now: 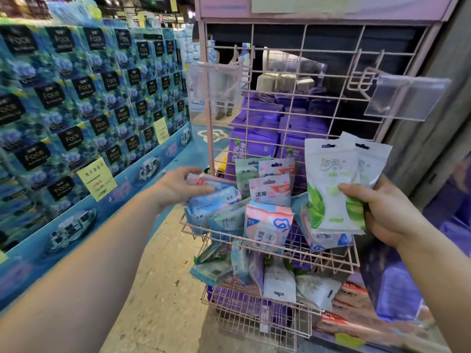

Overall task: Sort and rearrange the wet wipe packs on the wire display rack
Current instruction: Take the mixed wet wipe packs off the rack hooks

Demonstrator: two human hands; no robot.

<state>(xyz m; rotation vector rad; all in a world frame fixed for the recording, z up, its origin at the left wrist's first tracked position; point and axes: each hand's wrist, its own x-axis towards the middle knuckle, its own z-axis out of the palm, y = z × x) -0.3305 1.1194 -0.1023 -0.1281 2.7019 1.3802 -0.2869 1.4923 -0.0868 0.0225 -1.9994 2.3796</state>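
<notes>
Far left: a stacked wall of blue tissue boxes (84, 103) marked "Face", with yellow price cards (96, 178) fixed to its front. Beige floor (158, 276) lies between this wall and the pink wire rack (280, 80).

Left hand (182, 186): reaches to the left end of the upper basket (305, 253), its fingers curled round a pink-and-blue pack (204, 180) that lies on top of the heap there. Just below it sits a light-blue pack (211, 203), tilted against the basket's front rail.

Centre: the upper basket holds a loose jumble of wet wipe packs. Three stand upright at the back, one green (243, 174) and two pink packs (270, 189); a larger pink-and-blue pack (267, 225) leans over the front rail. The lower basket (254, 309) holds more packs (279, 284), several hanging top down. Behind the grid, purple packages (254, 138) are stacked. Two clear tag holders (407, 98) project from the rack's upper hooks, one at each side.

Right hand (390, 210): grasps two white packs with green leaves (328, 189), fanned one behind the other, thumb on the front one, held upright above the right end of the upper basket and clear of the grid.

Far right: a purple box (392, 281) below the right forearm and red packs (354, 301) low beside the lower basket.
</notes>
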